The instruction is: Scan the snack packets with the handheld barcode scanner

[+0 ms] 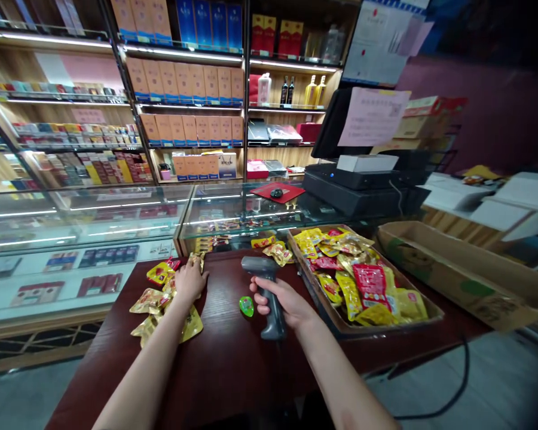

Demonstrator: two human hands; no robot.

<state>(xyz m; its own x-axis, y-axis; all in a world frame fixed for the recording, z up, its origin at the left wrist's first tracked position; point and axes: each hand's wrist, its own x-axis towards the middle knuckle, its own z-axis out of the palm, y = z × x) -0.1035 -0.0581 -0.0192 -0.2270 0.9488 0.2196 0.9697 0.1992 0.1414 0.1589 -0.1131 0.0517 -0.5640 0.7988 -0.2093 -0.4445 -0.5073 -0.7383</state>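
A dark grey handheld barcode scanner (273,316) is gripped around its handle by my right hand (289,301), its head tilted toward the left. My left hand (190,279) reaches into a loose pile of gold snack packets (150,301) on the dark wooden table (224,376). Its fingers are curled over a gold packet (196,258), and the fingertips are partly hidden. A yellow and red packet (160,273) lies just left of that hand. Between my hands rests a small green item (246,306), apart from the scanner.
A shallow carton (336,325) full of yellow, red and gold packets stands right of the scanner. Beyond it sits a long open cardboard box (452,286). Two more packets (278,253) lie near the glass counter (233,206), which carries a mouse (277,193) and a monitor (334,122).
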